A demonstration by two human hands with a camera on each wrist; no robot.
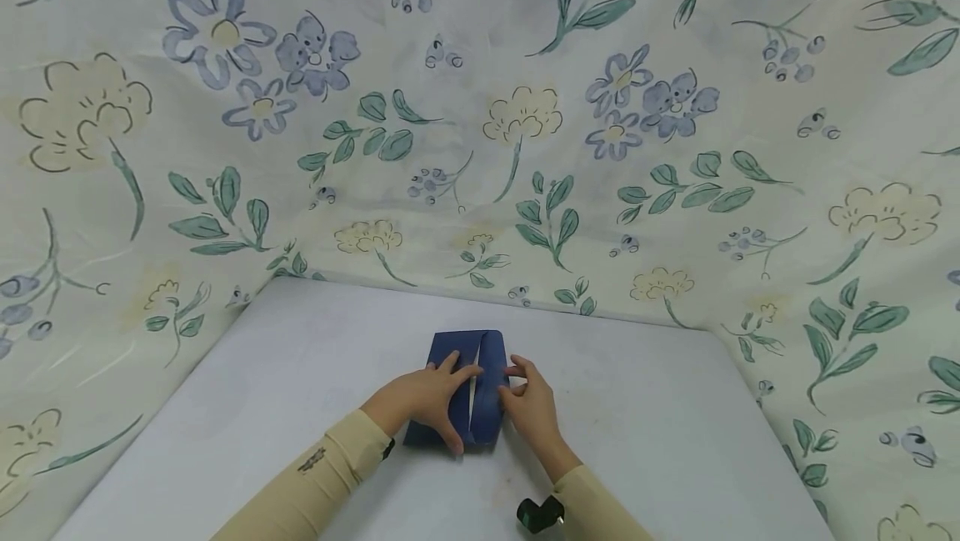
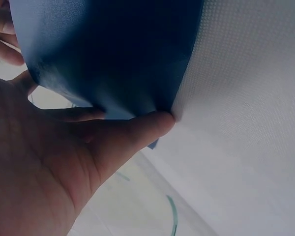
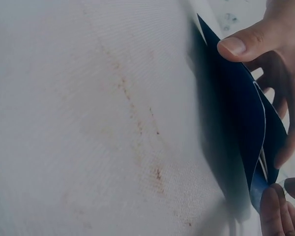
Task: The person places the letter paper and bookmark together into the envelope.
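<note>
A dark blue envelope (image 1: 491,358) lies on the white table, with a pale slit showing between its main panel and the folded strip on its right. My left hand (image 1: 431,398) rests across the panel with fingers spread, its thumb at the near edge. In the left wrist view, the thumb of that left hand (image 2: 44,157) lies straight along the blue surface. At the envelope's right edge, my right hand (image 1: 532,408) pinches the folded side between thumb and fingers. The right wrist view shows the envelope (image 3: 231,103) bulging open at its end, beside the right fingertips (image 3: 271,209).
The white table (image 1: 637,424) spreads around the envelope, with faint brownish marks near the right hand. Floral-patterned cloth (image 1: 450,149) hangs behind the table and along both sides. A small black device (image 1: 540,514) sits at the right wrist.
</note>
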